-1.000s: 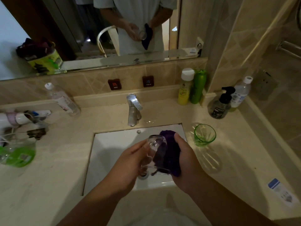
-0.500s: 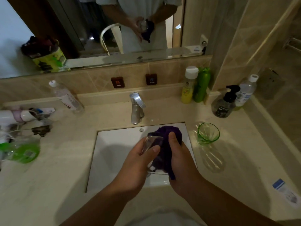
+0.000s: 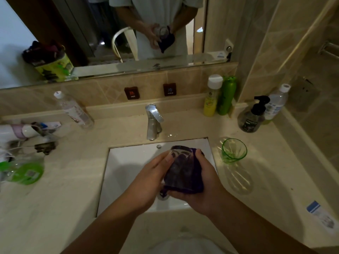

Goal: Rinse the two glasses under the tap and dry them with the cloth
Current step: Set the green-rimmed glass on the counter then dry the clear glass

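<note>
Hiding most of the clear glass (image 3: 178,153), the purple cloth (image 3: 185,173) wraps it.

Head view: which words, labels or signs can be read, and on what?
"HOT": dark square plaque, left one, on the tiled wall.
"COLD": matching dark square plaque, right one.
Labels on the clear plastic bottle, yellow bottle, dark pump bottle and blue-white packet: too blurred to read.

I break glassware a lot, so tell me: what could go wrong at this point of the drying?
The clear glass is held above the hard sink, between the left hand and the cloth in the right hand; if wet, it could slip and chip. The green glass stands near the right forearm, so a careless elbow swing might topple it.
</note>
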